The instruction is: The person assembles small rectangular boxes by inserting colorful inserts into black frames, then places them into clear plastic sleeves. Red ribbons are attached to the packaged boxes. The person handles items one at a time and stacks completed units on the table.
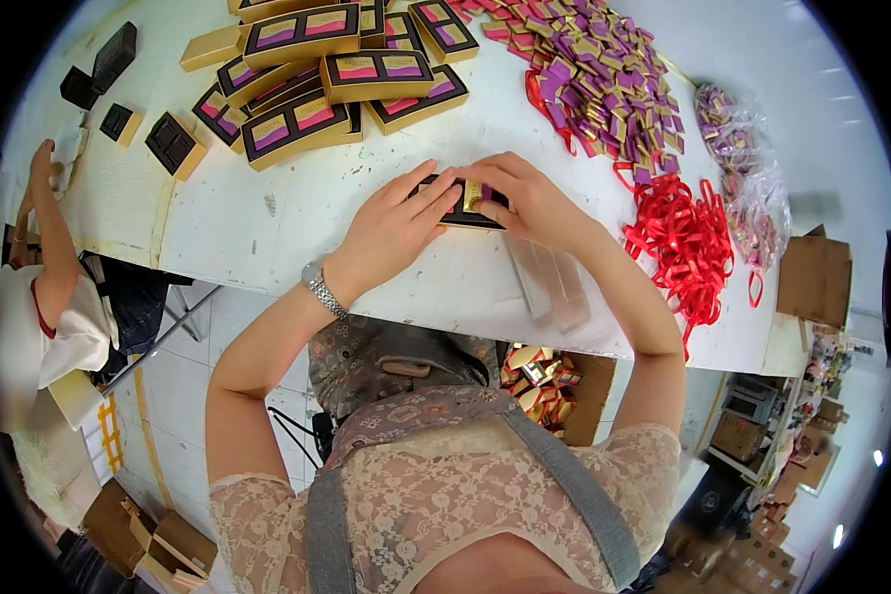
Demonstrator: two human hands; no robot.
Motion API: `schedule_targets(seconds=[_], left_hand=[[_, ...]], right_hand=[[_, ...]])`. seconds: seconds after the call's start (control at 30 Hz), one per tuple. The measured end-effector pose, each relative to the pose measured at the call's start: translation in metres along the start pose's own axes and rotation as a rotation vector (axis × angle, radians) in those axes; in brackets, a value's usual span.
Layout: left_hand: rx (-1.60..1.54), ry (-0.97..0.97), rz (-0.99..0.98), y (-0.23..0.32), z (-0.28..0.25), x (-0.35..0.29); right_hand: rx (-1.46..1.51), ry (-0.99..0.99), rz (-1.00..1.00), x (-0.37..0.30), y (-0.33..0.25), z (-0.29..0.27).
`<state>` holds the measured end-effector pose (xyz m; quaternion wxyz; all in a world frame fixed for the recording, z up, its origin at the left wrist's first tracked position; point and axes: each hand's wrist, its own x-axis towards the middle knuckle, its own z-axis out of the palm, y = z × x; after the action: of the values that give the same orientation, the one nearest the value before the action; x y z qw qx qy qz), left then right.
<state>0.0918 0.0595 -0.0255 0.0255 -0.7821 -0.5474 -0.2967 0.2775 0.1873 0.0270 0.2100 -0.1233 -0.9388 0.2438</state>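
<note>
Near the table's front edge lies a small gold box with a black insert [481, 222]. My left hand [386, 234] rests over its left part, fingers stretched out and hiding much of it. With bent fingers, my right hand [540, 201] grips a small gold-and-purple packet [472, 194] at the box's right compartment. Part of that packet is hidden by the fingers. A clear plastic sleeve [549, 284] lies beneath my right forearm, close to the edge.
Filled gold boxes [302, 124] are stacked at the back. A heap of small purple, pink and gold packets [604, 74] lies back right, beside red ribbons [678, 243] and plastic bags [757, 203]. Open black-lined boxes [175, 146] stand left, near another person's arm [57, 228].
</note>
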Motion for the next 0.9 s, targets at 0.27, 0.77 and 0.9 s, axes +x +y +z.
schedule_targets(seconds=[0.27,0.77,0.9], left_hand=[[0.011,-0.012,0.008,0.002,-0.001,0.001],[0.116,0.403,0.004,-0.05,-0.064,-0.027],[0.537,0.386,-0.523,-0.176,-0.153,-0.076]], right_hand=[[0.161,-0.075,0.455,0.0,-0.009,-0.01],[-0.301,0.056,-0.055,-0.034,-0.003,0.025],[-0.107,0.138,-0.137,-0.021,0.004,0.027]])
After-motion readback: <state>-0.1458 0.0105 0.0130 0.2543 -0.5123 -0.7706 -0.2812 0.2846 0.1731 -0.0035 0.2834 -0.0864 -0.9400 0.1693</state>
